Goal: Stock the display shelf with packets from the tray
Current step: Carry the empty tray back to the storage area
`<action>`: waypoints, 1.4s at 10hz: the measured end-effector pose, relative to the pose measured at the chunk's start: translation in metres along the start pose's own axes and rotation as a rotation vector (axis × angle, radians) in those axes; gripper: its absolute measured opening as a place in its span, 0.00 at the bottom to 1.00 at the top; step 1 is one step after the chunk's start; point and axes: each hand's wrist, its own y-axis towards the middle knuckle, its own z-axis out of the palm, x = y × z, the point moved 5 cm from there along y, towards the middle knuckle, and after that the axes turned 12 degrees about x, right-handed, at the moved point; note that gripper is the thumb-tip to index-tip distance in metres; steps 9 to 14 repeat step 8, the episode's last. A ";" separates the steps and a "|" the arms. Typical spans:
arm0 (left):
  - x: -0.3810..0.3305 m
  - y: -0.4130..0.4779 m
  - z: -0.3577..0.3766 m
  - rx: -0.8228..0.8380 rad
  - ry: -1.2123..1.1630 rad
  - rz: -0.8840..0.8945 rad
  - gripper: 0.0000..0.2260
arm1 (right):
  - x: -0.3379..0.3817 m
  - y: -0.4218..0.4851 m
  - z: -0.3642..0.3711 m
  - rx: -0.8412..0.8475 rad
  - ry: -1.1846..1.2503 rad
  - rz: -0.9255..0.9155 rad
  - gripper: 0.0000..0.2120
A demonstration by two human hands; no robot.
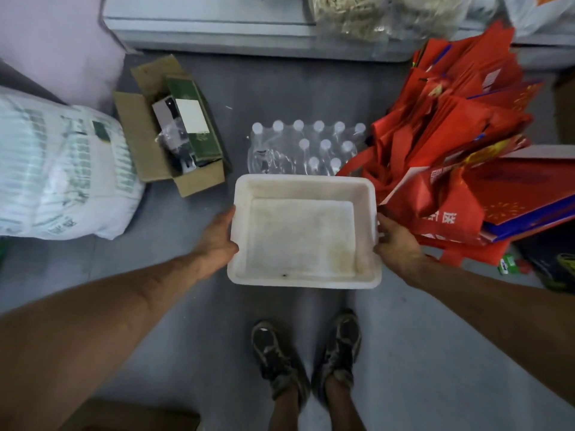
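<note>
I hold a white plastic tray (303,183) level in front of me, above the grey floor. Nothing lies inside it; its bottom is stained. My left hand (217,236) grips the tray's left side, thumb on the rim. My right hand (396,242) grips its right side, fingers curled under the edge. No packets are in view. The base of a grey shelf unit (217,29) runs along the top of the view.
A shrink-wrapped pack of water bottles (306,147) stands on the floor just beyond the tray. An open cardboard box (174,126) and a large white sack (59,169) lie to the left. Red bags (460,144) are piled at right. My feet (306,356) stand below the tray.
</note>
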 end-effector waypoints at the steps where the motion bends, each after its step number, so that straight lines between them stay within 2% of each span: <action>1: 0.007 0.024 -0.002 -0.048 0.100 0.028 0.35 | -0.015 0.022 0.002 -0.007 -0.102 -0.025 0.34; 4: 0.016 0.047 0.011 -0.091 0.114 0.053 0.30 | -0.029 0.041 0.006 -0.096 -0.224 -0.067 0.34; 5: 0.023 0.046 0.017 -0.079 0.153 0.058 0.34 | -0.028 0.040 0.010 -0.108 -0.108 -0.166 0.32; 6: 0.028 0.043 0.022 -0.010 0.250 0.069 0.40 | -0.033 0.036 0.017 -0.087 -0.149 -0.206 0.37; 7: 0.003 0.029 0.004 0.022 0.181 0.025 0.40 | -0.025 0.026 0.003 -0.041 -0.140 -0.145 0.44; 8: -0.009 0.001 0.017 0.048 0.108 0.020 0.38 | -0.018 -0.001 0.006 -0.010 -0.128 -0.141 0.43; 14: -0.009 0.001 0.017 0.048 0.108 0.020 0.38 | -0.018 -0.001 0.006 -0.010 -0.128 -0.141 0.43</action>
